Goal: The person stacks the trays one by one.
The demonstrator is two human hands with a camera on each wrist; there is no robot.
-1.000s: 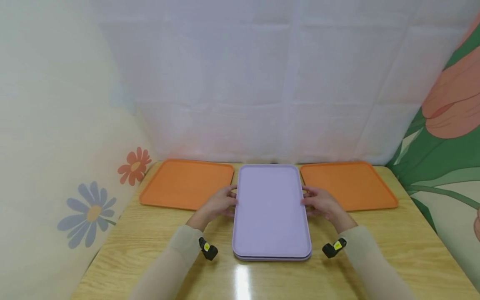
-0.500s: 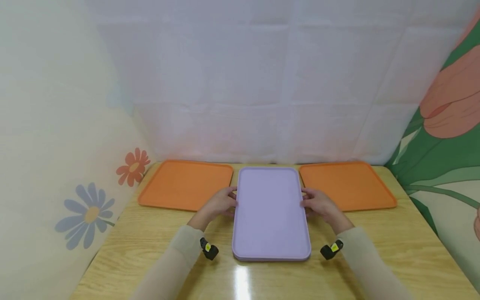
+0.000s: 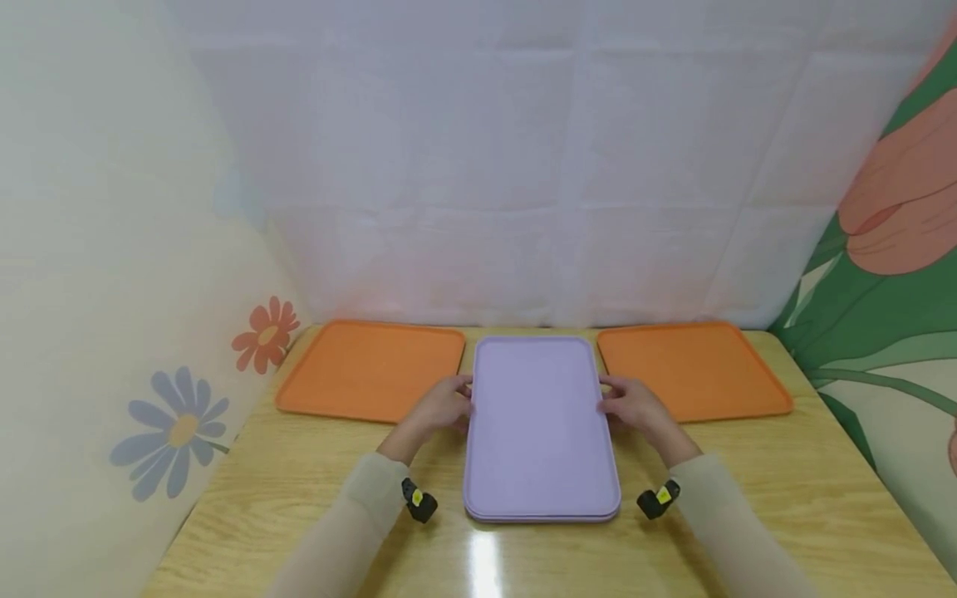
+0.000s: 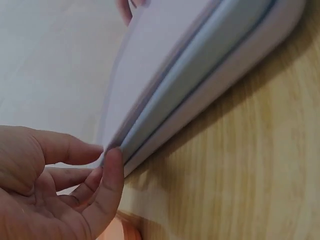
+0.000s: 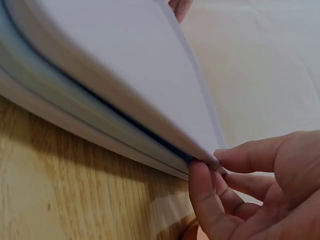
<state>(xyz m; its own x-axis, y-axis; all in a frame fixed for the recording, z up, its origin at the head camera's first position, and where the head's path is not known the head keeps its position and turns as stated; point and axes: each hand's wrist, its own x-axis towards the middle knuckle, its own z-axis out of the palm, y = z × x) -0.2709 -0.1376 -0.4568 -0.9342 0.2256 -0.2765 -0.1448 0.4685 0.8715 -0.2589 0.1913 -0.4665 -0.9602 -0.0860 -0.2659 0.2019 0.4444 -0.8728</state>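
Observation:
A lavender tray lies as the top of a stack, its long sides running away from me. Beneath it the left wrist view shows a pale blue-green tray and a lavender-pink tray at the bottom. My left hand pinches the top tray's left edge, thumb at the rim and fingertips against the side. On the opposite edge my right hand pinches the same tray; the right wrist view shows a dark narrow gap below its rim.
Orange trays lie flat at the back of the wooden table, one on the left and one on the right. A white cloth hangs behind, with flower-printed walls at both sides.
The top tray's far edge has come down slightly, and the tray has settled closer to the stack. Both hands have stayed at its sides, moving down a little with it.

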